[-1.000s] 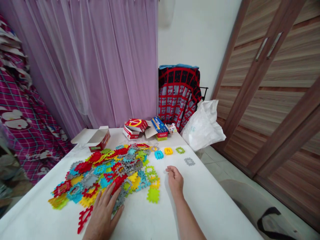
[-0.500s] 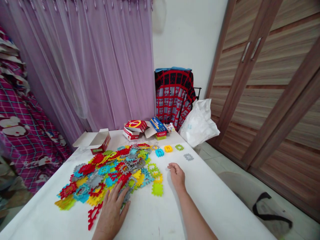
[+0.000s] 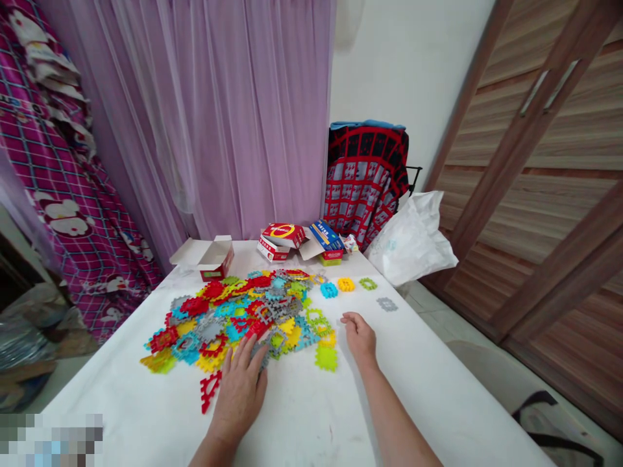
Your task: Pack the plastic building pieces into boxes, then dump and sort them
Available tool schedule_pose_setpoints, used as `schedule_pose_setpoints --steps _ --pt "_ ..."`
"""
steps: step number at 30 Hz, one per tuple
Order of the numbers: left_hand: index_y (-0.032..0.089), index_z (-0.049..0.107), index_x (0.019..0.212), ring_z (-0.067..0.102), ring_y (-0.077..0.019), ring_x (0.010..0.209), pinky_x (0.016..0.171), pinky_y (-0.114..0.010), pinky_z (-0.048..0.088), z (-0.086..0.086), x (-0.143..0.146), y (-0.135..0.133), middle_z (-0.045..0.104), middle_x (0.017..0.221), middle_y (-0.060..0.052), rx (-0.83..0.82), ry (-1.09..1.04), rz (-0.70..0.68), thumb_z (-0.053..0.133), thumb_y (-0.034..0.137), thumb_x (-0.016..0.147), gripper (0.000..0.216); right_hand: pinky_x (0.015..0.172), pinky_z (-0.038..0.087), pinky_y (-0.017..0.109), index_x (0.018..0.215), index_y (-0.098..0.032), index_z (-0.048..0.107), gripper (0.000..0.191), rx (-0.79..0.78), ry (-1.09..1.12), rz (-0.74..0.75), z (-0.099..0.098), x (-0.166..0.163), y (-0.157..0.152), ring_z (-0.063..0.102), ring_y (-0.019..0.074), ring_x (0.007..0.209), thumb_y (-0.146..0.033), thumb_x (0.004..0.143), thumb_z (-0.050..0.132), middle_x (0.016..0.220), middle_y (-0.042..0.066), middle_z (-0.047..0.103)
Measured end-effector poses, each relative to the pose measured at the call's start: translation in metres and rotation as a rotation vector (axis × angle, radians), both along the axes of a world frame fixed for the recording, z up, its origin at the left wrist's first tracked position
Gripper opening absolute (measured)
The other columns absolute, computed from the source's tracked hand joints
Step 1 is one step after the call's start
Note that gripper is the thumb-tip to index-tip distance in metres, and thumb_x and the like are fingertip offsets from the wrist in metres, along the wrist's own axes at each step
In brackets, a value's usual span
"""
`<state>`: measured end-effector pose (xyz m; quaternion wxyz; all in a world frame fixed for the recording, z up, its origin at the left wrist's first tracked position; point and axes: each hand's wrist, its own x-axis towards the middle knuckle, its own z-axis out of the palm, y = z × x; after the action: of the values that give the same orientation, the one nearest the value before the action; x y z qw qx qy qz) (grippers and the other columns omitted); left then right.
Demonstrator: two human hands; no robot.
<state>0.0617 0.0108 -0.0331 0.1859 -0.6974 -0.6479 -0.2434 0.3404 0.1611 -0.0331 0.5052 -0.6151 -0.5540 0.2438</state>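
A heap of flat, toothed plastic tiles [image 3: 243,311] in red, blue, yellow, green and grey covers the middle of a white table [image 3: 428,389]. My left hand [image 3: 241,389] lies flat and open at the near edge of the heap, fingertips on a grey tile. My right hand [image 3: 359,337] rests on the table just right of the heap, fingers loosely curled with nothing in them, near a green tile [image 3: 326,357]. A red tile [image 3: 209,390] lies left of my left hand. Blue [image 3: 329,290], yellow [image 3: 346,284], green [image 3: 368,283] and grey [image 3: 387,303] tiles lie apart behind my right hand.
An open red box [image 3: 214,258] and several small cartons [image 3: 302,241] stand at the table's far edge. Behind are a purple curtain [image 3: 219,117], a chair with red patterned cloth [image 3: 365,175], a white plastic bag [image 3: 413,240] and wooden wardrobe doors [image 3: 549,168] on the right.
The view has shifted, so everything sits further right in the picture. My left hand stays on the near tiles and my right hand stays beside the heap; neither has picked anything up.
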Motion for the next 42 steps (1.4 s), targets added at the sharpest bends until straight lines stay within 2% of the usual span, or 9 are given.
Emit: schedule_pose_setpoints --steps 6,10,14,18,21,27,30,34,42 --pt "0.030 0.059 0.129 0.048 -0.0269 0.135 0.112 -0.058 0.035 0.001 -0.001 -0.003 0.056 0.143 -0.009 -0.017 -0.135 -0.066 0.046 0.027 0.091 0.040 0.077 0.053 0.035 0.085 -0.024 0.067 0.037 0.018 -0.037 0.023 -0.002 -0.001 -0.003 0.071 0.0236 0.081 -0.042 0.071 0.039 0.081 0.005 0.077" --pt "0.031 0.063 0.123 0.057 -0.0228 0.126 0.109 -0.051 0.042 0.006 -0.009 -0.003 0.063 0.135 -0.006 0.036 -0.288 -0.109 0.046 0.037 0.094 0.034 0.078 0.053 0.036 0.086 -0.022 0.068 0.038 0.022 -0.047 0.021 -0.002 0.000 -0.004 0.070 0.0242 0.079 -0.043 0.071 0.040 0.082 0.006 0.077" --pt "0.028 0.068 0.112 0.063 -0.0212 0.118 0.107 -0.049 0.044 0.010 -0.036 0.006 0.071 0.121 -0.005 0.095 -0.360 -0.018 0.038 0.036 0.097 0.035 0.076 0.053 0.036 0.085 -0.022 0.068 0.038 0.024 -0.047 0.005 -0.003 0.002 -0.005 0.069 0.0242 0.076 -0.043 0.070 0.041 0.082 0.006 0.077" --pt "0.027 0.071 0.105 0.062 -0.0251 0.119 0.108 -0.055 0.041 0.011 -0.061 0.015 0.071 0.121 -0.007 0.126 -0.383 0.052 0.037 0.040 0.096 0.037 0.077 0.052 0.036 0.087 -0.022 0.068 0.037 0.020 -0.046 -0.007 -0.006 0.003 -0.003 0.069 0.0246 0.079 -0.043 0.071 0.042 0.085 0.007 0.077" --pt "0.028 0.071 0.104 0.064 -0.0252 0.116 0.105 -0.053 0.044 0.009 -0.066 0.019 0.072 0.120 -0.007 0.123 -0.381 0.050 0.037 0.043 0.096 0.038 0.078 0.053 0.034 0.087 -0.021 0.070 0.036 0.058 -0.064 0.014 -0.005 -0.001 0.004 0.069 0.0240 0.085 -0.039 0.072 0.043 0.090 0.008 0.077" --pt "0.028 0.070 0.108 0.066 -0.0231 0.113 0.104 -0.049 0.046 0.001 -0.068 0.022 0.073 0.118 -0.006 0.116 -0.376 0.050 0.038 0.044 0.095 0.038 0.084 0.051 0.033 0.100 -0.022 0.074 0.034 0.151 -0.429 0.196 0.023 -0.036 0.040 0.065 0.0204 0.092 -0.028 0.081 0.047 0.104 0.006 0.072" --pt "0.028 0.070 0.109 0.065 -0.0234 0.113 0.104 -0.049 0.046 -0.004 -0.071 0.022 0.073 0.118 -0.006 0.116 -0.372 0.054 0.038 0.043 0.095 0.038 0.090 0.047 0.032 0.102 -0.027 0.075 0.029 0.188 -0.681 0.286 0.042 -0.064 0.061 0.062 0.0204 0.100 -0.021 0.082 0.055 0.104 0.004 0.071" --pt "0.028 0.069 0.110 0.065 -0.0233 0.114 0.106 -0.048 0.045 -0.007 -0.072 0.021 0.073 0.118 -0.005 0.128 -0.359 0.052 0.039 0.041 0.095 0.036 0.088 0.046 0.033 0.102 -0.030 0.076 0.026 0.193 -0.925 0.377 0.057 -0.091 0.080 0.060 0.0221 0.099 -0.019 0.083 0.062 0.101 0.006 0.069" --pt "0.029 0.068 0.111 0.065 -0.0236 0.114 0.105 -0.050 0.045 -0.009 -0.072 0.021 0.073 0.117 -0.005 0.142 -0.343 0.054 0.040 0.040 0.095 0.034 0.086 0.043 0.033 0.085 -0.025 0.074 0.016 0.179 -0.968 0.424 0.056 -0.099 0.090 0.058 0.0224 0.097 -0.017 0.085 0.060 0.096 0.007 0.068"
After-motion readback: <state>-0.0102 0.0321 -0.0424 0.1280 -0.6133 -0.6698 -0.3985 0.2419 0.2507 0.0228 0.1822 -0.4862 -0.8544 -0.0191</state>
